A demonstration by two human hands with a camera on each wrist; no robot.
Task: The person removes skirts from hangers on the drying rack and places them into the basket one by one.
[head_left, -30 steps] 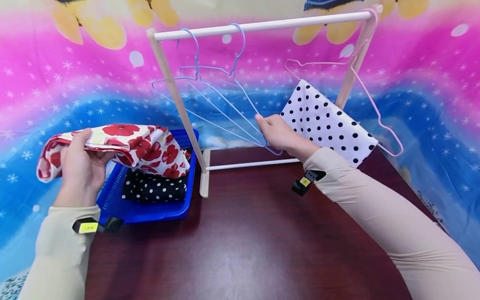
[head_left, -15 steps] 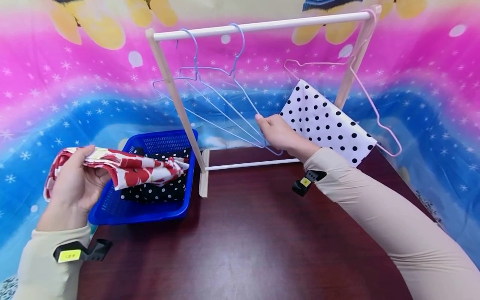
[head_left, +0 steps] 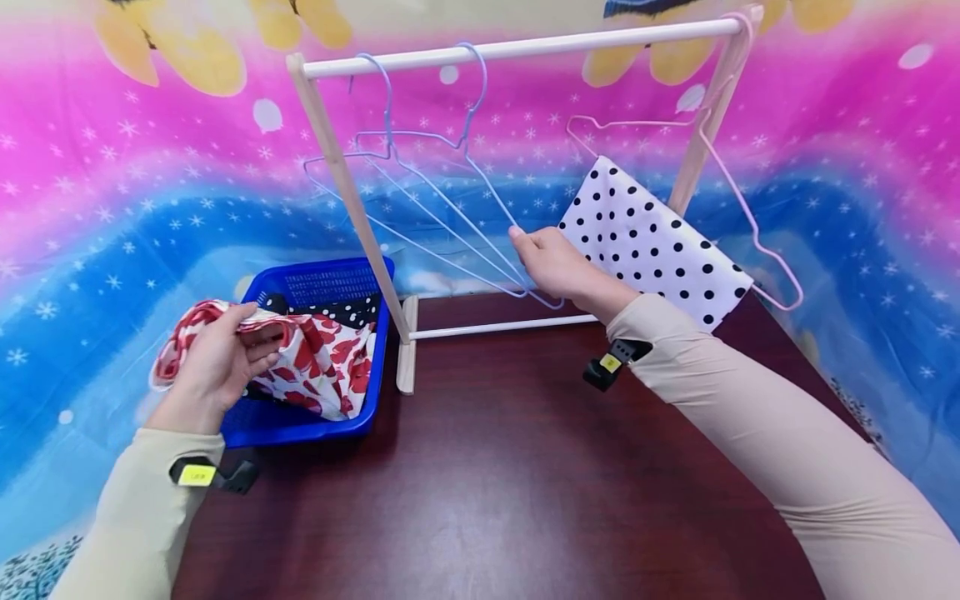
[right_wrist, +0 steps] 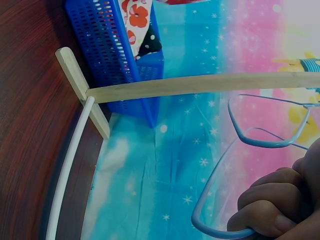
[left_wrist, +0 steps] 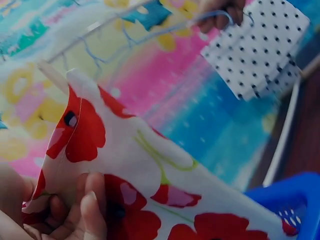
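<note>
My left hand [head_left: 221, 358] holds a folded white cloth with red flowers [head_left: 326, 358] over the blue basket. Part of the cloth hangs down into the basket. Seen from the left wrist, its fingers [left_wrist: 92, 205] curl at the cloth's edge. My right hand [head_left: 555, 265] grips the lower part of a light blue hanger [head_left: 491, 191], which is hooked on the rack's top bar. In the right wrist view, the curled fingers [right_wrist: 270, 200] close on the hanger's wire. Another blue hanger [head_left: 388, 104] hangs just to its left.
The blue basket [head_left: 378, 367] also contains black cloth with white dots [head_left: 352, 310]. A pink hanger [head_left: 738, 187] hangs at the right end of the wooden rack [head_left: 525, 47], with a white cloth with black dots [head_left: 652, 242] over it. Underneath is a dark red-brown table [head_left: 487, 475].
My left hand has lowered the flowered cloth, first left, then right, and the cloth now covers much of the basket. The right hand keeps its hold on the hanger.
</note>
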